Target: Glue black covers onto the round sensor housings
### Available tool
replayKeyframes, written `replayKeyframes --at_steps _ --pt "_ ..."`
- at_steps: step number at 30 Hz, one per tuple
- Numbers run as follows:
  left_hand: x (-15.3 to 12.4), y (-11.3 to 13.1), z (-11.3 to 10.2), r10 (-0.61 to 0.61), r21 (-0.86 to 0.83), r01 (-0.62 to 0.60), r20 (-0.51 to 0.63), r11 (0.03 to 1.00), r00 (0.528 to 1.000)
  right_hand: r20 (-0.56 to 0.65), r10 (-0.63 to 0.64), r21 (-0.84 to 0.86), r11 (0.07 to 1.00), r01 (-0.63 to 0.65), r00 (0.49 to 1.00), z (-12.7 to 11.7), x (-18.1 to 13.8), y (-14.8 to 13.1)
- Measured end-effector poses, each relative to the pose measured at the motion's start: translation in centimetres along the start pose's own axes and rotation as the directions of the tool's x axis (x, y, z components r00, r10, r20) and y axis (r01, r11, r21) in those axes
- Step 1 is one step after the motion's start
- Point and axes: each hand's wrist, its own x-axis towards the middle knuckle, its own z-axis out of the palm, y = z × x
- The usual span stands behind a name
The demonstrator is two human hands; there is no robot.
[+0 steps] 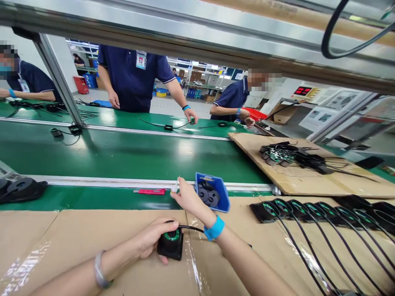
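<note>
Black puck (170, 245) on cardboard, gripped by left hand (152, 237) fingers; right hand (187, 197) fingers pinch small white piece (175, 188), possibly sticker.

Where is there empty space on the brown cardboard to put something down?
The cardboard sheet lies bare left of the left hand, which holds the black part. The green belt is bare between the small black pieces and the far cardboard. It is crowded right of the blue bin, where the row of wired parts lies.
</note>
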Motion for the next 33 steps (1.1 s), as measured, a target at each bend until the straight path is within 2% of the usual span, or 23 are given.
replayKeyframes --at_steps 2,5,7,9,10,11,12,13,14,15,16,17,18,20,21,22,24,26,28,29,30,32,33 --pt "-0.1 0.0 -0.4 0.006 -0.014 -0.005 0.038 1.0 0.999 -0.006 -0.01 0.045 0.999 0.01 1.0 0.6 1.4 -0.2" --pt "-0.2 -0.3 -1.0 0.035 -0.054 -0.026 0.17 0.998 0.985 -0.051 -0.04 0.166 0.985 0.048 0.998 0.0 0.3 0.6" --pt "0.1 -0.7 -1.2 0.132 -0.05 -0.123 0.262 0.991 0.956 -0.151 -0.051 0.254 0.963 0.089 0.987 -1.2 -2.1 1.5" --pt "0.6 -1.3 -1.2 0.243 -0.026 -0.245 0.284 0.969 0.928 -0.246 -0.048 0.36 0.923 0.137 0.968 -2.1 -4.9 3.2" --pt "0.9 -1.6 -1.2 0.318 0.012 -0.332 0.253 0.943 0.914 -0.306 -0.072 0.464 0.86 0.214 0.949 -2.3 -6.4 4.3" --pt "1.2 -1.9 -1.1 0.399 0.08 -0.422 0.206 0.903 0.893 -0.254 -0.036 0.617 0.763 0.191 0.967 -2.3 -7.7 5.6" --pt "1.4 -2.1 -1.0 0.492 0.181 -0.514 0.156 0.838 0.857 -0.169 -0.035 0.715 0.683 0.148 0.985 -2.1 -8.9 6.9" --pt "1.5 -2.2 -0.9 0.589 0.307 -0.595 0.122 0.743 0.799 -0.042 -0.08 0.822 0.564 0.08 0.996 -1.7 -10.0 8.3" --pt "1.6 -2.2 -0.9 0.674 0.438 -0.644 0.11 0.627 0.731 0.03 -0.094 0.866 0.5 0.021 0.995 -1.2 -10.9 9.4" --pt "1.6 -2.3 -0.9 0.732 0.549 -0.656 0.113 0.518 0.672 -0.007 -0.091 0.872 0.487 0.051 0.996 -0.7 -11.6 10.4" --pt "1.5 -2.2 -0.8 0.761 0.631 -0.644 0.127 0.432 0.636 -0.066 -0.047 0.875 0.477 0.08 0.997 -0.3 -12.2 11.1" --pt "1.4 -2.2 -0.8 0.78 0.695 -0.623 0.144 0.358 0.609 -0.059 0.029 0.882 0.47 0.039 0.998 0.0 -12.5 11.5" --pt "1.3 -2.2 -0.9 0.798 0.744 -0.603 0.16 0.289 0.581 -0.049 0.151 0.913 0.408 -0.017 0.987 0.1 -12.7 11.6" --pt "1.3 -2.2 -1.0 0.835 0.812 -0.563 0.198 0.153 0.513 0.058 0.427 0.982 0.139 -0.129 0.903 -0.1 -12.8 11.4" --pt "1.4 -2.3 -1.1 0.855 0.832 -0.549 0.226 0.08 0.466 0.108 0.497 0.99 0.022 -0.136 0.861 -0.4 -12.8 11.3" --pt "1.5 -2.5 -1.3 0.868 0.844 -0.536 0.26 0.008 0.423 0.145 0.531 0.989 -0.045 -0.143 0.835 -0.7 -12.9 11.3" --pt "1.8 -2.7 -1.5 0.875 0.861 -0.495 0.324 -0.114 0.361 0.195 0.554 0.98 -0.074 -0.185 0.809 -1.0 -13.1 11.7" --pt "2.0 -2.8 -1.7 0.865 0.871 -0.451 0.37 -0.195 0.339 0.189 0.541 0.978 -0.028 -0.207 0.82 -0.9 -13.6 12.6" --pt "2.0 -2.8 -1.6 0.857 0.869 -0.439 0.392 -0.226 0.335 0.115 0.444 0.984 0.071 -0.163 0.888 -0.6 -14.0 13.4" --pt "2.0 -2.8 -1.5 0.856 0.863 -0.451 0.397 -0.225 0.332 0.079 0.432 0.988 0.088 -0.13 0.898 -0.5 -14.1 13.5" --pt "2.0 -2.7 -1.4 0.853 0.856 -0.469 0.401 -0.219 0.334 0.124 0.465 0.985 0.05 -0.166 0.877 -0.5 -14.1 13.4" --pt "1.9 -2.7 -1.0 0.852 0.843 -0.503 0.396 -0.19 0.342 0.169 0.656 0.986 -0.12 -0.119 0.736 -0.7 -13.8 12.6" --pt "1.9 -2.7 -0.8 0.852 0.838 -0.518 0.392 -0.174 0.348 0.191 0.694 0.978 -0.19 -0.079 0.694 -0.8 -13.5 12.0"
